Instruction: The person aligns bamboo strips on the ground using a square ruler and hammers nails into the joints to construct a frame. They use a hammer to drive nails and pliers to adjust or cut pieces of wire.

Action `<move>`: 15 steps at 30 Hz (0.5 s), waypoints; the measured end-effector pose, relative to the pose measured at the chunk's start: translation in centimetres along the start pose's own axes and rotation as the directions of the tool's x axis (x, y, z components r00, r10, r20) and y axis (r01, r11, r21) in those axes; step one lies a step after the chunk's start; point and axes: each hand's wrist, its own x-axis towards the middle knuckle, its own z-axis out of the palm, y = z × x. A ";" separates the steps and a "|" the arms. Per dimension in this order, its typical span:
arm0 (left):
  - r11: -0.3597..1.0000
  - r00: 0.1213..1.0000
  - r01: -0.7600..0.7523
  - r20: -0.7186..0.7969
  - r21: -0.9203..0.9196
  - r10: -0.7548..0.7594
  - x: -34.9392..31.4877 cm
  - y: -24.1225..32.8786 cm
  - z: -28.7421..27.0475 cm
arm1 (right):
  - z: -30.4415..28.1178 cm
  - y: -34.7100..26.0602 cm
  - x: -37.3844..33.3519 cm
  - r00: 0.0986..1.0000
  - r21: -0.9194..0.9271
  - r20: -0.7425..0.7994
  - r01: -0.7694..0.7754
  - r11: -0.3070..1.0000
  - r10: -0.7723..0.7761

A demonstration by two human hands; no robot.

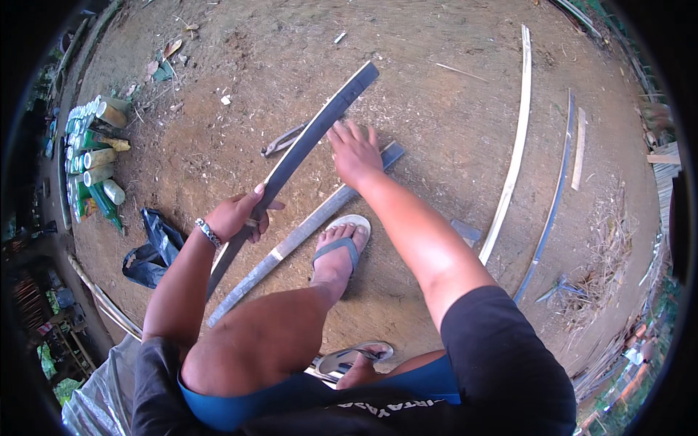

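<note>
My left hand [238, 216], with a bracelet on its wrist, is closed round a long split bamboo strip [314, 131]. The strip slants up and away to the right, its dark face toward me and a pale cut edge along its left side. Right beside its upper part is my right hand [356, 154], fingers spread and gripping nothing; whether the fingertips touch the strip I cannot tell. A second, greyish bamboo strip [302, 231] with a pale joint lies slanted beneath, passing under my right wrist. Partly behind the held strip rests a pair of metal pincers [282, 139] on the ground.
Long thin bamboo strips [518, 145] lie on the dirt ground to the right, with a short dark offcut [465, 232] nearby. Several bottles [98, 156] stand at the left, near a black plastic bag [155, 247]. My sandalled foot [340, 251] is beside the greyish strip.
</note>
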 end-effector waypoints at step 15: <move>0.989 0.976 -0.024 0.212 -0.143 0.054 2.5 2.1 -0.9 | -0.2 -2.0 3.4 0.897 -0.213 0.433 0.200 0.956 -0.091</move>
